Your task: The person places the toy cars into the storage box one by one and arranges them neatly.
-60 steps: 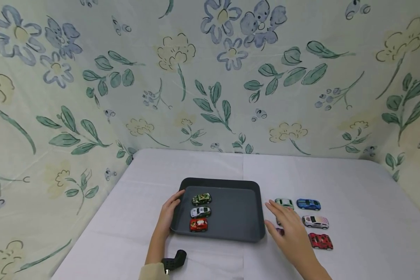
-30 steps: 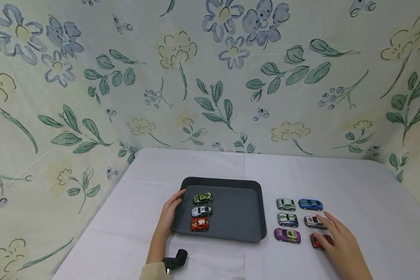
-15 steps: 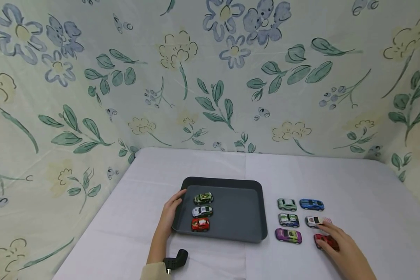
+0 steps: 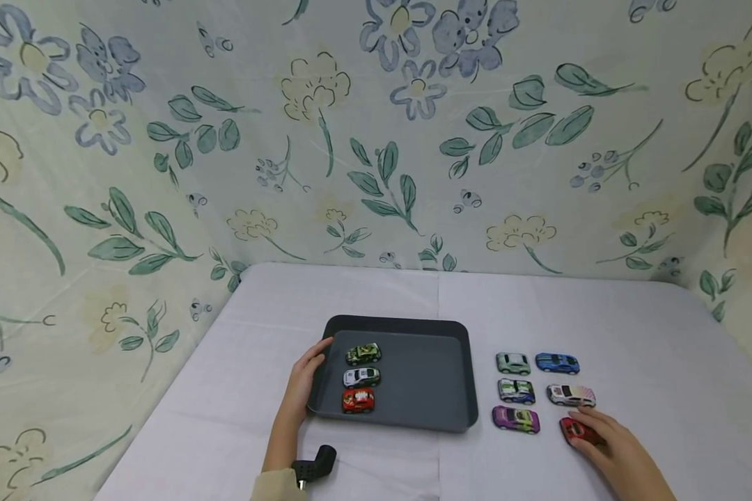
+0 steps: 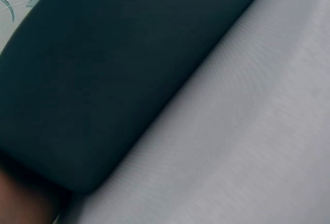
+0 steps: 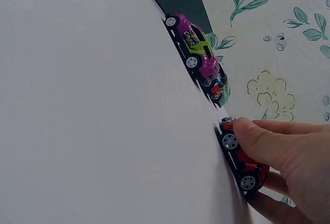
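Observation:
My left hand (image 4: 302, 381) rests along the left rim of a dark grey tray (image 4: 423, 379), its fingertips over the edge and its thumb hidden. In the tray, a green camouflage toy car (image 4: 363, 353), a white one (image 4: 361, 378) and a red one (image 4: 358, 401) form a column on the left. Right of the tray, my right hand (image 4: 620, 452) pinches a darker red toy car (image 4: 579, 430) between thumb and fingers. The right wrist view shows that car (image 6: 248, 161) from the side, with its wheels close to the white cloth.
A white-pink car (image 4: 572, 395) and a blue car (image 4: 558, 363) sit beyond my right hand. Left of them stand a pale green car (image 4: 512, 363), a white-green car (image 4: 517, 391) and a purple car (image 4: 516, 419). A black angled device (image 4: 315, 465) is at my left wrist.
My right hand has moved from beside the tray rightward to the darker red car, and its fingers have come off the white-pink car and closed on the red one. My left hand has stayed.

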A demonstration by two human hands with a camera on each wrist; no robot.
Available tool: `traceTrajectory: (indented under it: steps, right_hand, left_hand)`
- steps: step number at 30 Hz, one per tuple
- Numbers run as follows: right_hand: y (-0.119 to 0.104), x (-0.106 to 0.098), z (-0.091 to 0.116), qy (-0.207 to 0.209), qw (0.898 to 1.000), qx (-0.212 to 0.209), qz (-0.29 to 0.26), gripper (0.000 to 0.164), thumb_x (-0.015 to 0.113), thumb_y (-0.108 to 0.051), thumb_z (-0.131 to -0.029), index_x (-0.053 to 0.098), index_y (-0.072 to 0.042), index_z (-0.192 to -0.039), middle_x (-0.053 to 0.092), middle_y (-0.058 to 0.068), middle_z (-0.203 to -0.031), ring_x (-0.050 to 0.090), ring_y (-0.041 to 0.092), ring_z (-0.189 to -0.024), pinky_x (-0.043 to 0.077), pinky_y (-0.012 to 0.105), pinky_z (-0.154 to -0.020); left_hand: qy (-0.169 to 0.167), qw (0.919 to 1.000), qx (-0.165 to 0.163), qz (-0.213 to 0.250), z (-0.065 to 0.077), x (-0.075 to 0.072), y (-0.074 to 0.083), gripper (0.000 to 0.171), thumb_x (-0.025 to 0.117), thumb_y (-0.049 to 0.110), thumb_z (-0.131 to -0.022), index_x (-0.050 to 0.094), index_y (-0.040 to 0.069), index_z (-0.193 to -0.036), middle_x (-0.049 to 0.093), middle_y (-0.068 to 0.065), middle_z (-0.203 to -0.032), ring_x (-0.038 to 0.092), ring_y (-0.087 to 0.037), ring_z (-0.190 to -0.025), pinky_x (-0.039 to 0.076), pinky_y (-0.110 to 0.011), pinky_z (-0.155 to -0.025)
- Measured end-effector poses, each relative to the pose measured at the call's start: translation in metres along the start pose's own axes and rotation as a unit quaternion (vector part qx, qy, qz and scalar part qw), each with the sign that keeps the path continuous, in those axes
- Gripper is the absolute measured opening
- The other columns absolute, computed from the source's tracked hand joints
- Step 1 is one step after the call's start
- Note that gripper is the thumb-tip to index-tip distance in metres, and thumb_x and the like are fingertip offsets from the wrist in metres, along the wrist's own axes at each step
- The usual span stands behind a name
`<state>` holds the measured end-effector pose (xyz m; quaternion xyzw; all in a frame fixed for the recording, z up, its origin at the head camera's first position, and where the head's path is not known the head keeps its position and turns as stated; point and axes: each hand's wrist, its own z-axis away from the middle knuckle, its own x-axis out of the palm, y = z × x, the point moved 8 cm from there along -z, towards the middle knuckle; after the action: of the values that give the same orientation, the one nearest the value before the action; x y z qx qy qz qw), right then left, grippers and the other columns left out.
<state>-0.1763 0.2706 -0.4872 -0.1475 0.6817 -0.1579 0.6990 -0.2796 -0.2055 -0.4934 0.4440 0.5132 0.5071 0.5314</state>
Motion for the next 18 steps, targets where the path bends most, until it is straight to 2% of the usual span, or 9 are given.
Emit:
traceTrajectory:
  steps: [2,6,8,13,18]
  right_hand:
    - [0.002,0.002,-0.001,-0.011,1.000,0.010,0.004,0.053,0.068,-0.028,-0.078,0.055,0.003,-0.119,0.048,0.032,-0.122,0.043,0.050,-0.110,0.038,0.062,-0.088]
    - [0.006,0.005,-0.002,-0.032,0.999,0.020,0.002,0.049,0.067,-0.019,-0.079,0.053,0.004,-0.120,0.050,0.031,-0.120,0.045,0.049,-0.110,0.040,0.060,-0.088]
    - [0.007,0.006,-0.001,-0.040,0.999,0.020,-0.001,0.046,0.066,-0.014,-0.080,0.053,0.004,-0.121,0.052,0.030,-0.119,0.046,0.048,-0.109,0.042,0.058,-0.087]
    - [0.007,0.007,0.002,-0.048,0.999,0.014,0.001,0.044,0.065,-0.012,-0.080,0.054,0.003,-0.120,0.056,0.028,-0.115,0.050,0.047,-0.107,0.045,0.054,-0.085]
    - [0.006,0.007,0.004,-0.065,0.997,0.030,0.007,0.046,0.066,-0.016,-0.080,0.054,0.003,-0.121,0.055,0.028,-0.116,0.049,0.047,-0.107,0.045,0.053,-0.085]
  left_hand:
    - [-0.001,1.0000,0.000,0.002,0.000,0.000,0.000,0.037,0.040,0.019,-0.095,0.052,0.019,-0.129,0.035,-0.002,-0.146,0.020,-0.023,-0.140,0.012,-0.049,-0.114]
    - [-0.011,0.9999,0.000,0.003,0.007,0.002,0.014,0.038,0.038,0.015,-0.095,0.049,0.012,-0.131,0.032,-0.007,-0.147,0.018,-0.027,-0.140,0.011,-0.050,-0.114]
    - [-0.013,0.9999,-0.003,0.007,0.008,0.003,0.016,0.038,0.038,0.014,-0.095,0.049,0.011,-0.131,0.032,-0.008,-0.147,0.018,-0.027,-0.140,0.011,-0.050,-0.114]
    - [-0.007,1.0000,0.002,0.006,0.000,0.000,0.002,0.037,0.040,0.018,-0.095,0.051,0.015,-0.130,0.034,-0.005,-0.147,0.019,-0.025,-0.140,0.011,-0.049,-0.114]
    - [0.001,1.0000,0.006,0.000,-0.001,0.000,0.000,0.037,0.040,0.019,-0.094,0.052,0.017,-0.129,0.036,-0.004,-0.146,0.021,-0.024,-0.139,0.013,-0.049,-0.114]
